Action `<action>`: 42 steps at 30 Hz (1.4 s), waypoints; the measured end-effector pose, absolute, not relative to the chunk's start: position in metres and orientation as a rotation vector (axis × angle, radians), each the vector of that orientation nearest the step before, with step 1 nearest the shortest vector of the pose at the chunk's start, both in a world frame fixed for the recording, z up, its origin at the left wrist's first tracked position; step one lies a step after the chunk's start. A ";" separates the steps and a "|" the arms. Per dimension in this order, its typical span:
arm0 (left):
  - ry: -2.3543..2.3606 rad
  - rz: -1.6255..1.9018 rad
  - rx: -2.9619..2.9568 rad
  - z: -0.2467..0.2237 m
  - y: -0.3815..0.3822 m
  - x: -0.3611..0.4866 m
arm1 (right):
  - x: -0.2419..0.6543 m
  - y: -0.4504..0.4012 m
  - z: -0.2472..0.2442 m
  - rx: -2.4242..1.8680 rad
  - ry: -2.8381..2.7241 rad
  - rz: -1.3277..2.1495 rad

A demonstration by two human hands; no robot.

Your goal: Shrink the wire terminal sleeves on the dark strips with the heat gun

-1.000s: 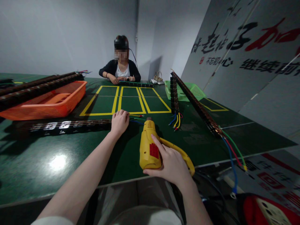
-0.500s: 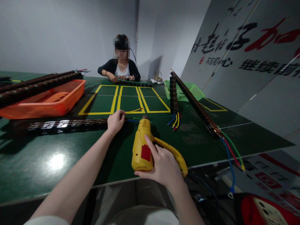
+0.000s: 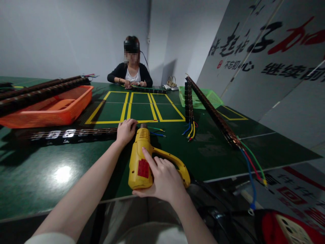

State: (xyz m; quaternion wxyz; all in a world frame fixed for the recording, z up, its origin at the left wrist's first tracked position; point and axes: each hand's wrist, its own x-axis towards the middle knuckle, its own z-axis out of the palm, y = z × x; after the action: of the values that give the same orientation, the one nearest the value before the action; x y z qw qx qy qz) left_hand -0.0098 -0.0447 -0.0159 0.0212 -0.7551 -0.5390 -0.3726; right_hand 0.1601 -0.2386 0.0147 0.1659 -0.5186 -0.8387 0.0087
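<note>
Head view: right fingers [image 3: 149,160] grasp heat gun [image 3: 141,149] — nozzle [image 3: 143,125] and axis pointing away — left fingers [image 3: 133,124] pinch wire [image 3: 148,121].

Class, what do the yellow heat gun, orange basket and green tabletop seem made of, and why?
Yellow heat gun: probably hard plastic, satin, with moulded slots; its nozzle looks like dull metal.
Orange basket: likely plastic, slightly shiny, with thin perforated walls.
Green tabletop: glossy, by its bright reflection; perhaps laminate or paint.
</note>
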 end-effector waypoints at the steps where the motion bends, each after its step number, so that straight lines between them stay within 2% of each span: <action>1: -1.660 -1.138 -2.346 -0.016 -0.045 -0.010 | 0.160 -0.239 0.015 -1.475 -2.388 0.025; 18: -1.548 -1.018 -2.444 -0.014 -0.048 -0.011 | 0.192 -0.242 0.019 -1.519 -2.364 0.138; 27: -1.564 -1.041 -2.439 -0.015 -0.047 -0.011 | 0.209 -0.252 0.010 -1.616 -2.236 -0.037; 42: -1.449 -1.068 -2.552 -0.015 -0.047 -0.001 | 0.158 -0.248 0.015 -1.541 -2.331 0.040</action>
State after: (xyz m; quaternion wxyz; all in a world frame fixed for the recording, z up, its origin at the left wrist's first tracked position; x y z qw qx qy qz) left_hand -0.0008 -0.0468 -0.0150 0.0093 -0.8172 -0.4639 -0.3419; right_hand 0.1583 -0.2483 0.0147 0.1727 -0.5433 -0.8215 0.0140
